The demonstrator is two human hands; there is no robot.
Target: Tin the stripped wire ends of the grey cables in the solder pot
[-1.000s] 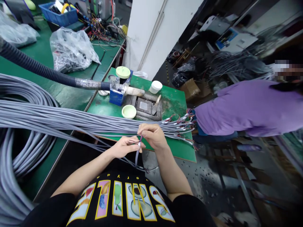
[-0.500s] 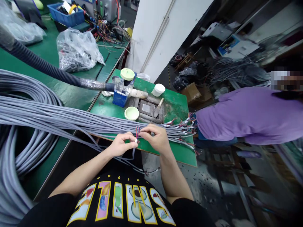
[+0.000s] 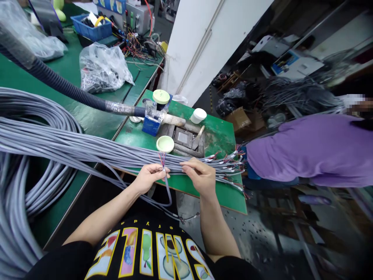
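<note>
My left hand pinches the end of a grey cable between thumb and fingers. Thin coloured wires fan upward from that end. To its right, my right hand is apart from the wires, with thumb and index finger close together; whether anything small sits between the tips cannot be made out. Behind both hands, a thick bundle of grey cables runs across the green board. Its stripped ends show white sleeves and coloured wires at the right.
A solder pot stands beyond the bundle, with a ribbed hose and its nozzle beside it. A pale green lid and a white cup are close by. A person in purple is at the right.
My right hand has moved right, away from the wires. My left hand still holds the cable, whose wires now stand more spread. The whole view has shifted slightly.
</note>
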